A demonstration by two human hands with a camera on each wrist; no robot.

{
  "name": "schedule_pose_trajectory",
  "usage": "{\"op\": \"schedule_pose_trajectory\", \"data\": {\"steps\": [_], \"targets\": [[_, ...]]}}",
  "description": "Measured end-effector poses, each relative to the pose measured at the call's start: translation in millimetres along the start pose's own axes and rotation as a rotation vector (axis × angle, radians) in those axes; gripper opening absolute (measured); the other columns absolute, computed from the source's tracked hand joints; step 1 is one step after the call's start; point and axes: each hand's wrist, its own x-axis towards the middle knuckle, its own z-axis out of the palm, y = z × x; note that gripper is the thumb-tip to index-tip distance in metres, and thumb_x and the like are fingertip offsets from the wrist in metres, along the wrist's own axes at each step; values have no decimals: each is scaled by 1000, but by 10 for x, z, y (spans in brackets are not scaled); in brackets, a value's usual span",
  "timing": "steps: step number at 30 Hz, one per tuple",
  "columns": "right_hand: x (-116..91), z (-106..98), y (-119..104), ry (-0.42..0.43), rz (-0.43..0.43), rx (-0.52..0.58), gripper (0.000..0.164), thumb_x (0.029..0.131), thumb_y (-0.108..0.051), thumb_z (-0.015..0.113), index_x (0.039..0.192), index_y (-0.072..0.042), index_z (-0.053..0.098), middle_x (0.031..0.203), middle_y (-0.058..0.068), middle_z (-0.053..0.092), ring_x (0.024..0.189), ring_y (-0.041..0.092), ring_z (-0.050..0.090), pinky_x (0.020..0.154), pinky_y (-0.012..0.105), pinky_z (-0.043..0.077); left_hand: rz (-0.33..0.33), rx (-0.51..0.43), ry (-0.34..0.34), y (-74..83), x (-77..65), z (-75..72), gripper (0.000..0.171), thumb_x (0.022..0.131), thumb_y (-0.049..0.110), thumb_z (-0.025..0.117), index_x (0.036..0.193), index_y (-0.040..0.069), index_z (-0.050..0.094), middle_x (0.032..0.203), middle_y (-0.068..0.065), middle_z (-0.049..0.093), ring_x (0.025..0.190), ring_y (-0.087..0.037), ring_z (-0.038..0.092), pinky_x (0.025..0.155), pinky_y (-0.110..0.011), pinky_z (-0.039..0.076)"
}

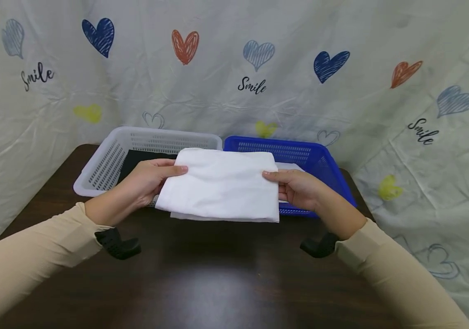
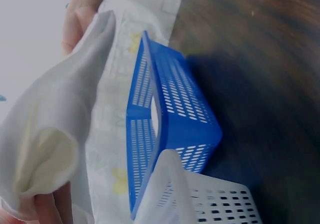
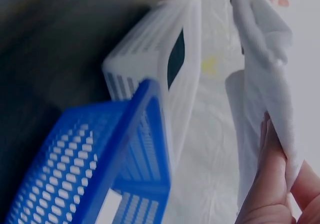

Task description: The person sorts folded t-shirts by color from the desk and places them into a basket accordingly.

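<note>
A folded white cloth [image 1: 224,185] is held up in front of two baskets, above the dark table. At its left edge my left hand [image 1: 148,179] grips it, thumb on top and fingers beneath. My right hand [image 1: 296,185] pinches the right edge the same way. In the left wrist view the layered cloth [image 2: 70,98] shows a rolled, open fold at its near end. The right wrist view has fingers [image 3: 270,179] tucked between layers of the cloth [image 3: 270,78]. What kind of cloth item it is cannot be told.
Behind the cloth stand a white plastic basket [image 1: 86,171] with a black cloth [image 1: 135,160] inside, and a blue basket [image 1: 335,176] holding something white [image 1: 290,166]. Both rest on a dark wooden table [image 1: 218,283]. A curtain printed with hearts [image 1: 218,91] hangs close behind.
</note>
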Motion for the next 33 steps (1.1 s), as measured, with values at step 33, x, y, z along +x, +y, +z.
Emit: {"op": "schedule_pose_trajectory", "data": {"steps": [33], "targets": [[160, -723, -392, 167, -21, 20, 11, 100, -21, 60, 95, -15, 68, 83, -4, 75, 75, 8, 73, 71, 20, 60, 32, -64, 64, 448, 781, 615, 53, 90, 20, 74, 139, 10, 58, 125, -7, 66, 80, -10, 68, 71, -25, 61]]}}
